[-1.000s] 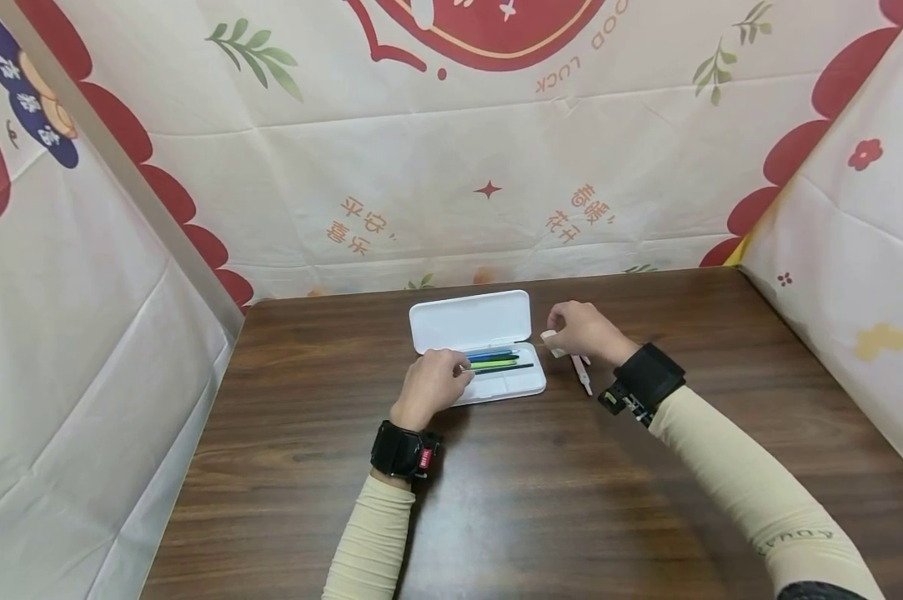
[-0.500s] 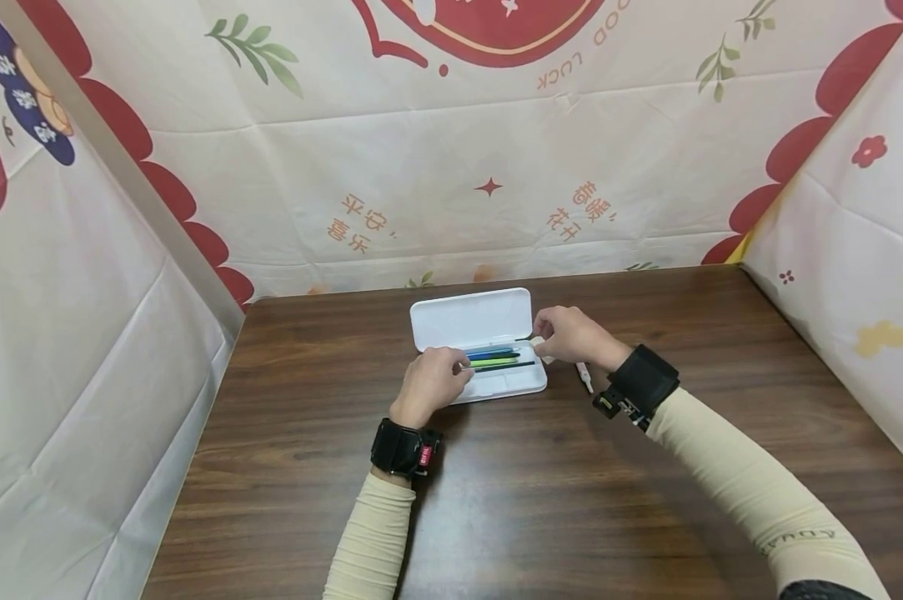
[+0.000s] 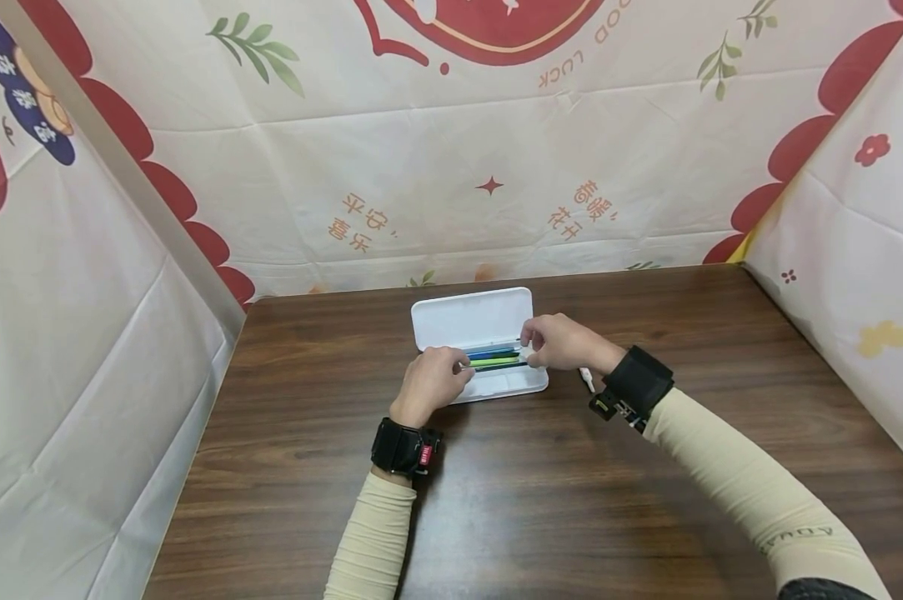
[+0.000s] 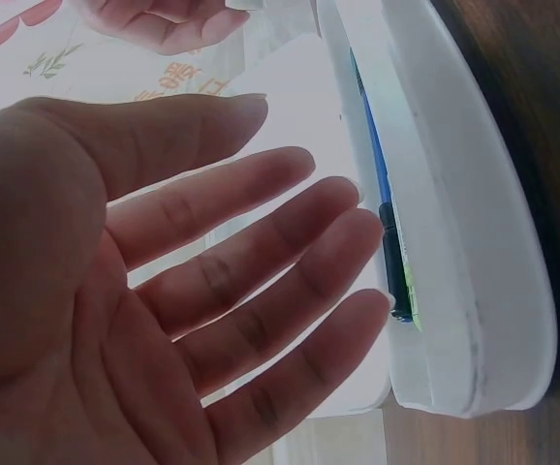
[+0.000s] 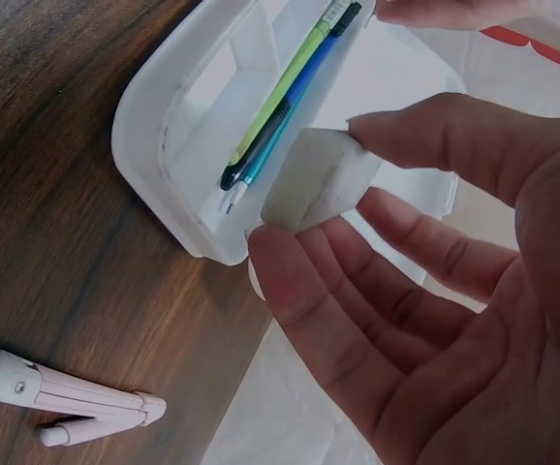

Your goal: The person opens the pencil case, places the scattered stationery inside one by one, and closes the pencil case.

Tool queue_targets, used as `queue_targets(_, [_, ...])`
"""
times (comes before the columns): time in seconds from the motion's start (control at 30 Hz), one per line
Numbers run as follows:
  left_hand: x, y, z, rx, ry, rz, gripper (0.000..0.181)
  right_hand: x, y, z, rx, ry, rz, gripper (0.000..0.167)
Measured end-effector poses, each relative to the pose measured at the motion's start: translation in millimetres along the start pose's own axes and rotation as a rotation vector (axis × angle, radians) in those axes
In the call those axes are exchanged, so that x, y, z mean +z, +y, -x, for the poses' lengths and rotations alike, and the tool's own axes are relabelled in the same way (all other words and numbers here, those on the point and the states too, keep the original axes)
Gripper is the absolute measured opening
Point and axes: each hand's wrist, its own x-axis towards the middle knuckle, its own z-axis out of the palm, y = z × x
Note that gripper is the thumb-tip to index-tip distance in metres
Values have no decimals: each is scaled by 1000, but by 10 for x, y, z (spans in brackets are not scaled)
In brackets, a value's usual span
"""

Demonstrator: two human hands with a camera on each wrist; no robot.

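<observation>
A white pencil case (image 3: 472, 319) lies with its lid raised. Inside are several pens and pencils, among them a lime green pen (image 5: 278, 94) and a blue pen (image 5: 316, 60). My right hand (image 3: 564, 342) pinches a worn white eraser (image 5: 319, 179) between thumb and forefinger, over the case's right end. At the left end is my left hand (image 3: 432, 383), its fingers loosely extended and holding nothing in the left wrist view; whether they touch the case I cannot tell.
A pale pink and white drawing compass (image 5: 91, 397) lies on the brown wooden table (image 3: 541, 500), right of the case and partly under my right wrist in the head view. A printed white cloth (image 3: 451, 167) hangs behind the table's far edge.
My right hand has carried the eraser leftward, from beside the compass to over the right end of the pencil case. The left hand has stayed in place.
</observation>
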Motion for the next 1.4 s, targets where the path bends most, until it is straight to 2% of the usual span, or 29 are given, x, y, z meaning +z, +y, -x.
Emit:
queue_targets(0.33, [-6, -13, 0, 3, 5, -10, 18, 55, 10, -36, -51, -45, 30, 19])
queue_targets(1.17, [-5, -40, -13, -14, -21, 6, 18, 176, -9, -78, -37, -125, 63, 20])
queue_targets(1.4, [-5, -40, -16, -18, -25, 9, 18, 209, 9, -82, -68, -127, 74, 20])
